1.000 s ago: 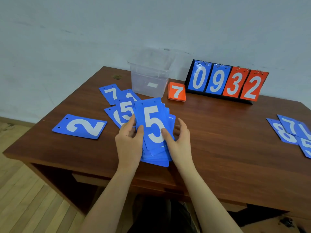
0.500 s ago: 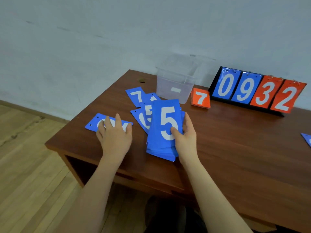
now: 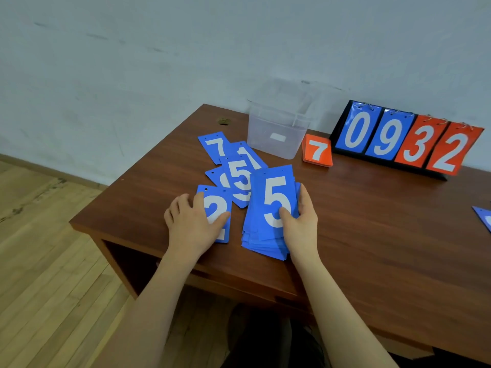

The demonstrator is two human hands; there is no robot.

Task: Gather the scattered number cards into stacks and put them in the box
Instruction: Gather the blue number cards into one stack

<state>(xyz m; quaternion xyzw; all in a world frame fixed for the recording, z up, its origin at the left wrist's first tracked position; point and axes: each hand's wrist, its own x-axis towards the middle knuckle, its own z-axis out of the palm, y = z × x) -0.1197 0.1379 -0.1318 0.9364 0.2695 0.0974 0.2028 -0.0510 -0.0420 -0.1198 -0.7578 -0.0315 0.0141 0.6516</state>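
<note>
Since half a second ago I see the left hand (image 3: 191, 224) has dragged the "2" card (image 3: 215, 208) in beside the stack (image 3: 268, 216); its fingers lie flat, pressing the card down. The right hand (image 3: 301, 221) still grips the stack, thumb on the top "5". The stack is blue, fanned at its near edge. The clear box (image 3: 276, 134) stands at 12 o'clock from it, loose cards (image 3: 233, 166) between.

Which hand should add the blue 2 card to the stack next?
Left. The left hand already rests on the blue 2 card, beside the stack, which the right hand grips.
</note>
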